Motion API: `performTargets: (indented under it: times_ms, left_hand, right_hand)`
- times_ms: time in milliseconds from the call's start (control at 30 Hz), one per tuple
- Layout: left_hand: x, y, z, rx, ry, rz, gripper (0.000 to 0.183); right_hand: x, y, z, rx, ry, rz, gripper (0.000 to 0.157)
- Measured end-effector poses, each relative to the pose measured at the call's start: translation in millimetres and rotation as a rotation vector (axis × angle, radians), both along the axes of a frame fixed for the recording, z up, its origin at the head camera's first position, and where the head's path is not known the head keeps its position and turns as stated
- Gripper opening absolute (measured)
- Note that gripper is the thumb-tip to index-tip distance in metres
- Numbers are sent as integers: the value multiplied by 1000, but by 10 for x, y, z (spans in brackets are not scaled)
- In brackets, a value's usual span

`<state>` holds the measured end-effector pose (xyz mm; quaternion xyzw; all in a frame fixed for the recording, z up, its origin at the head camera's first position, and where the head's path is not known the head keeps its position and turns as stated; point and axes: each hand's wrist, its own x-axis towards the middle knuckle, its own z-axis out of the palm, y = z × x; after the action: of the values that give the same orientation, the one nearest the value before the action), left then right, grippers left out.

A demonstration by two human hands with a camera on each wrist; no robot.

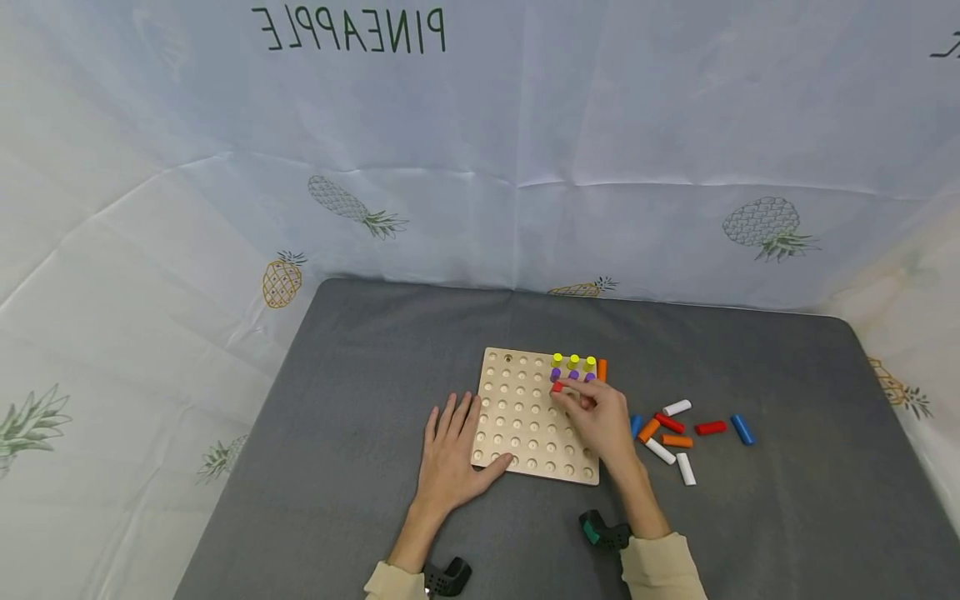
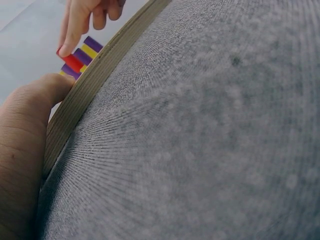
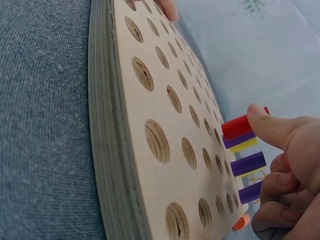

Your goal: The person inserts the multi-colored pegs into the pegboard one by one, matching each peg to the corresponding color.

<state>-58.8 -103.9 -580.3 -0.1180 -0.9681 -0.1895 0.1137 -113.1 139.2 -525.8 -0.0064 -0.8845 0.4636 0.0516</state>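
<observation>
Pegboard (image 1: 525,415): lay flat on the grey cloth (image 1: 360,400), its holes in even rows
Right hand (image 1: 600,421): hovered over the pegboard's right half, thumb and index finger clamped on one red peg (image 3: 237,128), other fingers curled in
Red peg: sat at the fingertips, its free end jutting toward the pegboard's face, just nearside of the leftmost purple one; whether it touched a hole, I could not tell
Left hand (image 1: 452,462): spread at the pegboard's left edge, fingers straight and apart, thumb along the near edge
Yellow pegs (image 1: 573,362): three stood in the pegboard's far row, at the right end
Purple pegs (image 3: 248,163): three stood in the next row, just nearside of the yellow
Single orange peg (image 1: 602,370): just beside the pegboard's far right corner
Loose pegs (image 1: 677,441): white, red, orange and blue, scattered right of the pegboard
</observation>
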Motion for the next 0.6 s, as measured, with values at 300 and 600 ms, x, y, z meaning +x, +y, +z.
performTargets:
  times_ms: [300, 600]
  left_hand:
    - [-3, -2, 5, 4, 10, -4, 101]
    - [3, -3, 25, 5, -6, -1, 101]
  right_hand:
    - [12, -3, -24, 20, -17, 22, 23]
    - [2, -5, -45, 9, -75, 52, 21]
